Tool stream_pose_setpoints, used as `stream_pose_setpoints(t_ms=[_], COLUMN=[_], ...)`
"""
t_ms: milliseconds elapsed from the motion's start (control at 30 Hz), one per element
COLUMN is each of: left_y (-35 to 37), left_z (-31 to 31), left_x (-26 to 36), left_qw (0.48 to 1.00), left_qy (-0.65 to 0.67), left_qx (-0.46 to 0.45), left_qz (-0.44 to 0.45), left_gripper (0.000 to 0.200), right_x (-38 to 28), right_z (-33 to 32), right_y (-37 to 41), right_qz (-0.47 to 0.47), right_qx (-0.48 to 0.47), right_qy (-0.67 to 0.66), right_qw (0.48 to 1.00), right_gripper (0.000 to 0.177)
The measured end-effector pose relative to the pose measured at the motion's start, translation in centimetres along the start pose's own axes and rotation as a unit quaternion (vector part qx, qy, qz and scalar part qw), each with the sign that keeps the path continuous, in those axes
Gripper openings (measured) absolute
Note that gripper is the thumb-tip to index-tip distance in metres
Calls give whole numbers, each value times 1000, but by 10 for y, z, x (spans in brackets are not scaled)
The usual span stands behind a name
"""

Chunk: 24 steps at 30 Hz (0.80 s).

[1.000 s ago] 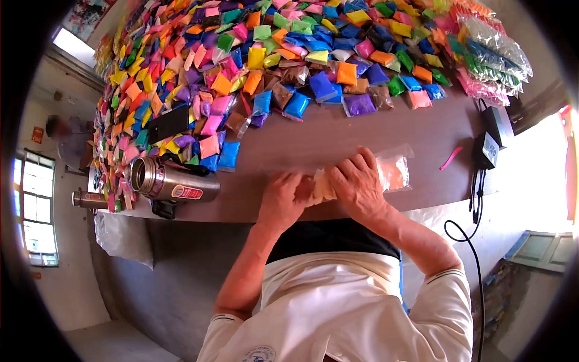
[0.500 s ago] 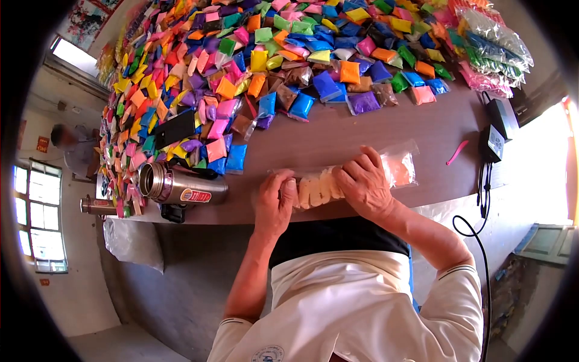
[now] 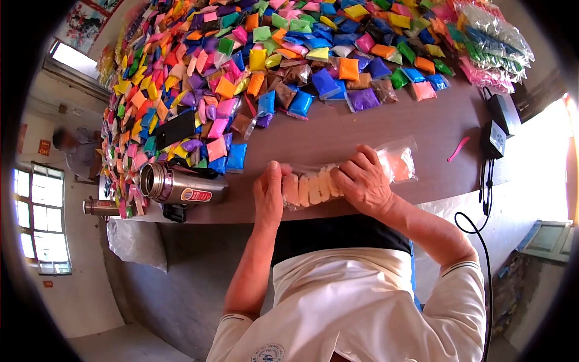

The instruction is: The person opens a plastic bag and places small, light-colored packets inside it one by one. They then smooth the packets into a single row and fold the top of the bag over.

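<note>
A long clear plastic bag (image 3: pixel 310 188) lies near the table's front edge, with several cream and pale peach pieces lined up inside. At its left end is my left hand (image 3: pixel 269 192), thumb upright and fingers closed against the bag's edge; the fingertips are partly hidden. My right hand (image 3: pixel 363 181) lies over the bag right of its middle, its bent fingers gripping the plastic. Past the right hand, the bag's other end shows a peach-coloured packet (image 3: pixel 399 166) under loose, shiny film.
Small colourful packets (image 3: pixel 289 54) pile across the far and left table (image 3: pixel 422 133). A black phone (image 3: pixel 175 129) rests on them. A steel flask (image 3: pixel 184 184) stands out at left. Flat plastic bags (image 3: pixel 494 48), black adapters (image 3: pixel 494 140) and a pink strip (image 3: pixel 458 149) are at right.
My left hand has shifted slightly, its thumb lifting off the bag's left end, so a peach piece there now shows. The right hand stays nearly in place.
</note>
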State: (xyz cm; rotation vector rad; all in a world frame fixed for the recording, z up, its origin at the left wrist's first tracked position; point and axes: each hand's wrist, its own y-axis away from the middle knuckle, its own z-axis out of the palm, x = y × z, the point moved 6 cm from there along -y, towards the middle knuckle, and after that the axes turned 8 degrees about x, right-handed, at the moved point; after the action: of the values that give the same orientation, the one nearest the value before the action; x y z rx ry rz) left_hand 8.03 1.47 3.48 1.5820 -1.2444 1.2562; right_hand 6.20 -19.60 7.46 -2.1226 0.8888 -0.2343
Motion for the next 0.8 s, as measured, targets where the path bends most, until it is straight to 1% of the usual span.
stream_pose_setpoints(t_ms=[67,200,267,400,467,500,567,667,800], left_y=[-1,-1,0,10,15,17,24,32,36], left_z=[4,7,2,-5,-8,-10,-9,-11,-13], left_x=[-4,0,1,3,-2,-6,-5,-3,5], left_qw=[999,997,999,998,996,996,991,990,985], left_qy=[-1,22,1,-14,-40,-41,-27,-42,-64], left_qx=[28,28,34,55,52,53,52,58,64], left_qz=[-40,-64,-27,-1,56,57,124,121,150], left_gripper=[47,39,38,37,28,28,24,20,21], right_x=[0,0,0,0,-1,0,1,1,1], right_z=[1,2,1,-2,-2,-1,0,1,1], right_y=[0,0,-1,-4,-4,-4,-3,-3,-3], right_qz=[1,8,10,18,18,18,15,10,1], right_qx=[-1,3,3,4,4,3,4,6,11], right_qy=[0,2,4,2,2,4,3,3,1], right_qw=[1000,1000,1000,1000,1000,1000,1000,1000,1000], right_gripper=[21,20,19,18,18,19,19,19,21])
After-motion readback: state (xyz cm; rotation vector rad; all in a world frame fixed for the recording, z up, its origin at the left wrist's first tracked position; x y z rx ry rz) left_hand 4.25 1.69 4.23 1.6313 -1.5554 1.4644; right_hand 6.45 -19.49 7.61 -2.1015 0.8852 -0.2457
